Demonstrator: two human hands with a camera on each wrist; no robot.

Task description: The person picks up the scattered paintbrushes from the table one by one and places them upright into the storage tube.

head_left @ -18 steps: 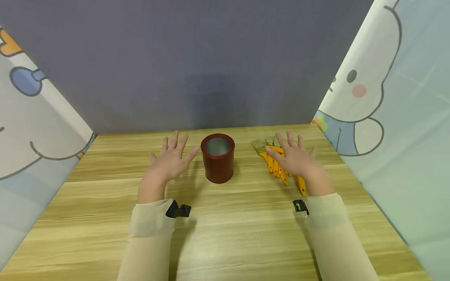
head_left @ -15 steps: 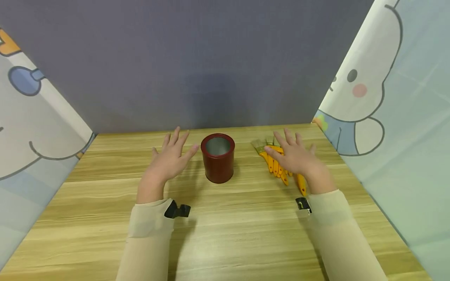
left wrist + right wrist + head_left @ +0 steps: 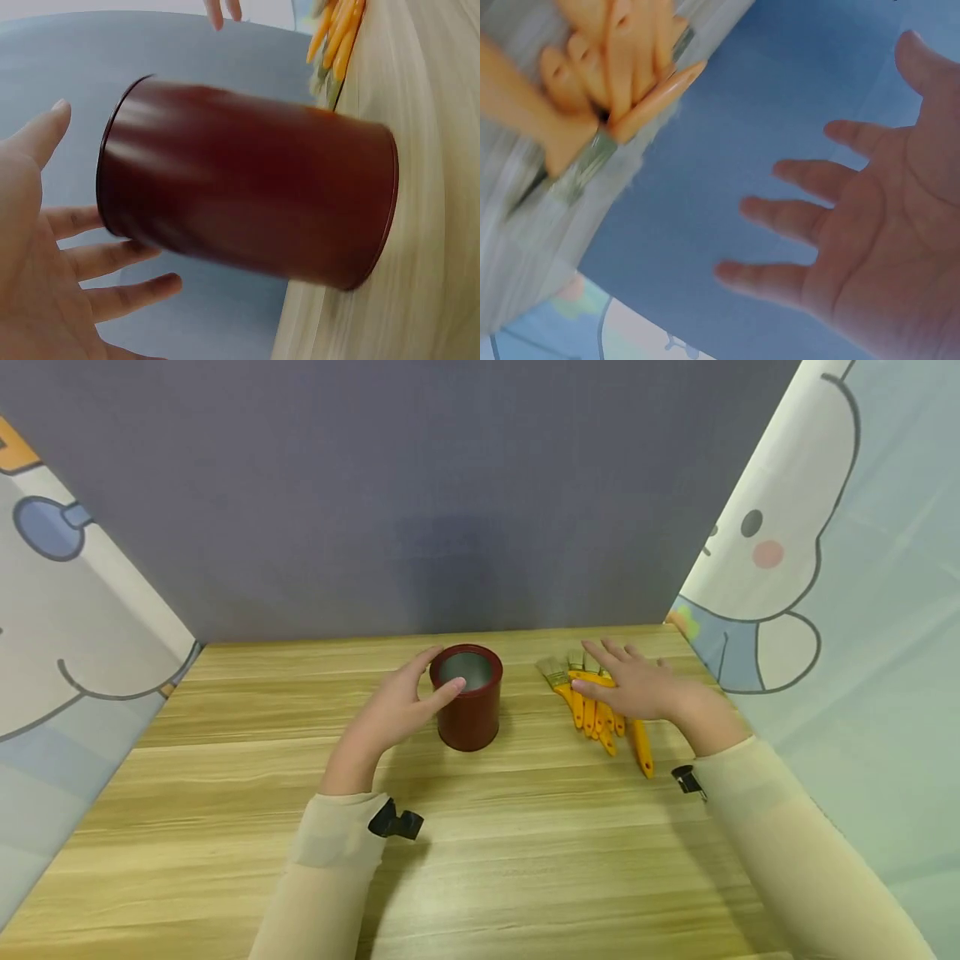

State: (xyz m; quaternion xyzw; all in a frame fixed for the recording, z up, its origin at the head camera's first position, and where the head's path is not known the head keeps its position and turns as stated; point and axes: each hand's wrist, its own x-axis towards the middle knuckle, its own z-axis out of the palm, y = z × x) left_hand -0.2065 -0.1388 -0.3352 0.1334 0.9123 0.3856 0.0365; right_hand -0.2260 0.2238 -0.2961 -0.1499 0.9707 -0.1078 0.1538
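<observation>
i find both hands' fingers spread, empty: left hand (image 3: pixel 399 706) partly around red can (image 3: pixel 471 718), right hand (image 3: pixel 636 687) over brushes (image 3: pixel 588 714) near tabletop's (image 3: pixel 540 860) far right corner.

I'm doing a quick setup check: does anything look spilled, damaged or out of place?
Nothing visible looks spilled or damaged, and the dark red can stands upright. Only the yellow-handled brushes look untidy: they lie in a loose heap at the right, pointing different ways, with one handle set apart from the rest.

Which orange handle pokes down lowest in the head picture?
The rightmost handle: its tip lies lowest, a little apart, while the other handles bunch to its left.
</observation>
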